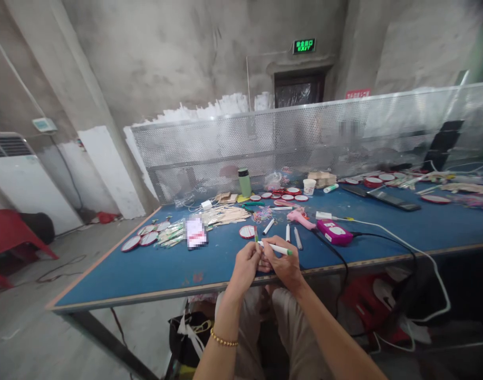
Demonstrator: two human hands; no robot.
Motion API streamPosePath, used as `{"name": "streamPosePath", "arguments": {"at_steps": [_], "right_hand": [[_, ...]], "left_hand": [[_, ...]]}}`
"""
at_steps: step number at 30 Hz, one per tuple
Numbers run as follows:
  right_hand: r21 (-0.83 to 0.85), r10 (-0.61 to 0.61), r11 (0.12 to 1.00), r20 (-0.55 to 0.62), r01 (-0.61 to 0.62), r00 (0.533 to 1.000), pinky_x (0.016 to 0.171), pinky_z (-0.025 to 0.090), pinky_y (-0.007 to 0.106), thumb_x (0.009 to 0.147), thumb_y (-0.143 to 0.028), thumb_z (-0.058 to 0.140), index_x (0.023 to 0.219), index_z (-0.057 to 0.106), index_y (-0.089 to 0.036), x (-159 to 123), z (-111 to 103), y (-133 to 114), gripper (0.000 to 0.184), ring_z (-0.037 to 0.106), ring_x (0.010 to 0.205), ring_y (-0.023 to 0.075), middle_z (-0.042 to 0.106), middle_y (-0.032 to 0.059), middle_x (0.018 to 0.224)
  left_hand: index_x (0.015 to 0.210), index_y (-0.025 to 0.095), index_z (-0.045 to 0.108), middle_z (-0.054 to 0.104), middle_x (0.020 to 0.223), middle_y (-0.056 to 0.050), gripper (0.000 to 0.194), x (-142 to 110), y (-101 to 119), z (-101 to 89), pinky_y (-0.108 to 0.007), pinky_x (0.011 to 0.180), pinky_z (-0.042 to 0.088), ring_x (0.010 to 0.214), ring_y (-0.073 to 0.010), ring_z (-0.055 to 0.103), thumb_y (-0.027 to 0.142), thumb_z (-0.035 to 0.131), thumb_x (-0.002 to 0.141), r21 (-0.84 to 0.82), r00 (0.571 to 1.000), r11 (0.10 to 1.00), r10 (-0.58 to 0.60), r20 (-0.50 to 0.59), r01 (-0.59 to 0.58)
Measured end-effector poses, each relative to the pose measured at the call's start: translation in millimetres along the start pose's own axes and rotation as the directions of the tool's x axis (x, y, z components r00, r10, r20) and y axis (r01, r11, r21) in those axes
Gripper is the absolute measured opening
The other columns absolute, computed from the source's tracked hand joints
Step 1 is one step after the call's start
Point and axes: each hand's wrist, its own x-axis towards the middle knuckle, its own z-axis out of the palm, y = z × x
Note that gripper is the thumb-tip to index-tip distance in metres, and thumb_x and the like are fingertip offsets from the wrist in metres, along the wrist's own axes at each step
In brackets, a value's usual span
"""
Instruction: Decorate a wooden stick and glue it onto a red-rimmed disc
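Close to the table's front edge, my left hand [246, 264] pinches a thin flat wooden stick [256, 235] upright; its upper part shows green and reddish colour. My right hand [283, 269] grips a white marker [279, 248] with a green end, its tip side turned toward the stick. The two hands meet, so the lower stick is partly hidden. Just beyond them lie a red-rimmed white disc [247, 231], a dark-capped marker [269, 227] and two more pens, one of them a white marker [288, 233].
A pink glue gun [300, 217] and a magenta box [334, 232] with cables lie to the right. Leftward are a phone [196, 232], wooden sticks [229, 215] and several red-rimmed discs [148, 239]. A green bottle [244, 183] and paper cup [309, 186] stand behind, before a perforated metal screen [225, 142].
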Motion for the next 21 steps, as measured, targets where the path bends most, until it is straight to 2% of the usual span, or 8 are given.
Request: {"name": "streamPosePath", "arguments": {"at_steps": [9, 21], "right_hand": [[-0.014, 0.032, 0.999, -0.039, -0.032, 0.999, 0.057, 0.050, 0.023, 0.088, -0.023, 0.056, 0.072, 0.065, -0.019, 0.0, -1.9, 1.5, 0.019, 0.060, 0.056, 0.0121, 0.065, -0.0004, 0.063], [-0.018, 0.022, 1.000, -0.012, -0.022, 1.000, 0.058, 0.051, 0.023, 0.089, -0.024, 0.055, 0.074, 0.067, -0.019, -0.2, -0.9, 0.5, 0.020, 0.062, 0.059, 0.0126, 0.067, 0.0010, 0.066]], "left_hand": [[0.079, 0.018, 0.053, 0.065, 0.061, 0.003, 0.039, -1.3, 1.7, 0.0, -0.028, 0.055, 0.055, 0.050, -0.0139, 0.063, 0.049, 0.072, 0.065, -0.016, 1.000, 1.000, -0.011, 0.021, 0.011], [0.076, 0.019, 0.050, 0.062, 0.062, 0.003, 0.038, -2.4, 2.3, 0.5, -0.028, 0.056, 0.055, 0.053, -0.0141, 0.063, 0.049, 0.071, 0.067, 0.012, 1.000, 1.000, 0.000, 0.000, 0.000]]}}
